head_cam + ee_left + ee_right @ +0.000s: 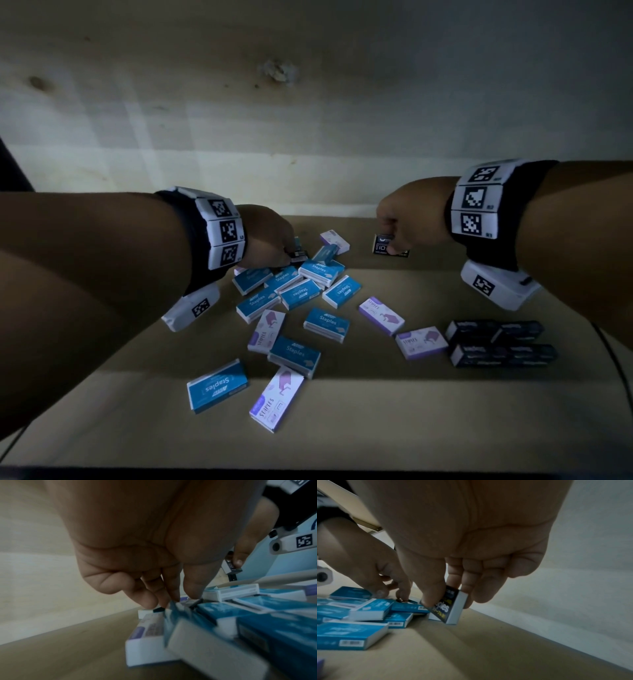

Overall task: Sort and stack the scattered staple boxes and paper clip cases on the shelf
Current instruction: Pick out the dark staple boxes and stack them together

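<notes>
Blue (pixel 301 284), purple-and-white (pixel 381 315) and black staple boxes lie scattered on a brown shelf (pixel 376 428). My left hand (pixel 287 251) reaches down at the far edge of the blue pile. Its thumb and fingertips (pixel 173 595) pinch a small black box (pixel 298 254) lying among the blue boxes (pixel 223 611). My right hand (pixel 390 245) is further right near the back wall. It grips another black staple box (pixel 448 607) between thumb and fingers, tilted on one corner just above the shelf. That box (pixel 381 246) is partly hidden by the fingers in the head view.
Several black boxes (pixel 500 342) sit grouped in two rows at the right of the shelf. The pale wooden back wall (pixel 308 137) rises close behind both hands. Loose blue and purple boxes (pixel 277 394) lie toward the shelf's front edge.
</notes>
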